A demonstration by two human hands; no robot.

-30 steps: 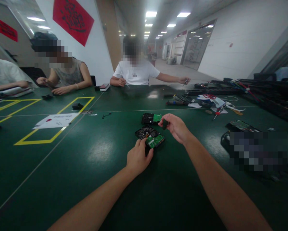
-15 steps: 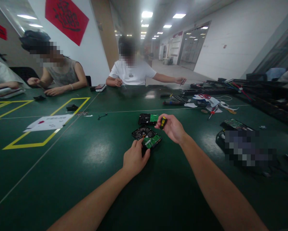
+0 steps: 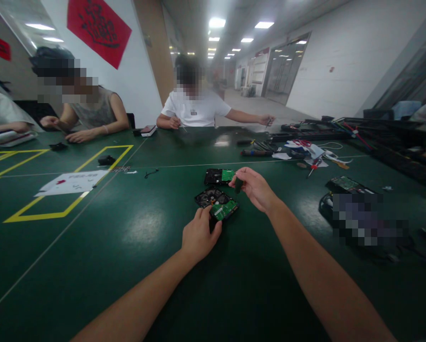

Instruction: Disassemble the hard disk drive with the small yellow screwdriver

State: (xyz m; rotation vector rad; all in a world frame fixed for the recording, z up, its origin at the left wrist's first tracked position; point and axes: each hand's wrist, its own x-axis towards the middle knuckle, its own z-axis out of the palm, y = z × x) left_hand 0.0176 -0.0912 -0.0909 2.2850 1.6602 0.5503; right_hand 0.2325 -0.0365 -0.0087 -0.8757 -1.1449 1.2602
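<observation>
On the green table, my left hand grips the near edge of a hard drive, thumb and fingers around its corner. The drive lies with its green circuit board and round black casing facing up. Just right of it, my right hand is closed around a small screwdriver, held above the board's far right side. Only its handle shows, dark in this frame; the tip cannot be made out. Directly behind lies a second hard drive, with a green board at its right end, partly covered by my right fingers.
A heap of tools and cables lies at the back right. A red-handled screwdriver is near it. Further right is another circuit board. A paper sheet rests within yellow tape on the left. Co-workers sit across the table.
The screwdriver has turned in my right fingers: its yellow marking no longer shows. My right hand has shifted slightly; my left hand and the drives stay in place.
</observation>
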